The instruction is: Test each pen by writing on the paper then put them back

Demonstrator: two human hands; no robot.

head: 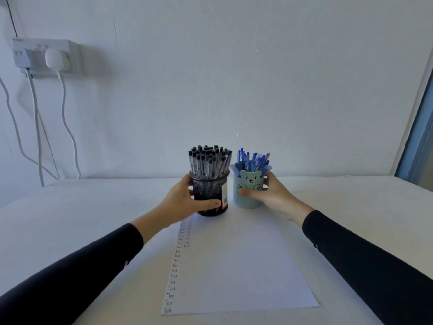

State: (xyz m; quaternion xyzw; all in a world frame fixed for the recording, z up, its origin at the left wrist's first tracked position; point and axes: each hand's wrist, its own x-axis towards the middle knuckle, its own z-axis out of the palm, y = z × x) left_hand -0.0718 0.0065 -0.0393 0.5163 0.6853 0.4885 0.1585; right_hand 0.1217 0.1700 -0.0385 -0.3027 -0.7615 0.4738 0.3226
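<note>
The table [70, 219] is covered in white, and a single sheet of paper [246, 266] is laid flat on it, just in front of the two holders. The sheet is judged light and limp. It would slide or crease under a dragged pen, so it is best pinned with a flat palm while written on.

At the paper's far edge two holders are stood upright, close beside each other but apart. The black mesh holder [208, 188] is gripped by the left hand [182, 202], with the thumb laid across its front. The teal bear cup [248, 184] is gripped the same way by the right hand [274, 195]. Both holders are judged rigid. The packed one is probably top-heavy, so it is better held low around the wall than at the rim.

The black-capped pens [209, 160] are crammed tight, and one should be pinched by its cap end and drawn straight up. The blue pens [254, 160] are held more loosely and lean outward. All are judged light, stiff and smooth.

A column of small "Test" words [173, 270] is written down the paper's left margin.

The fingers behind both holders are hidden, as are all the pen tips. The topmost written lines are blurred, possibly a second column. Both forearms are cut off by the frame.
</note>
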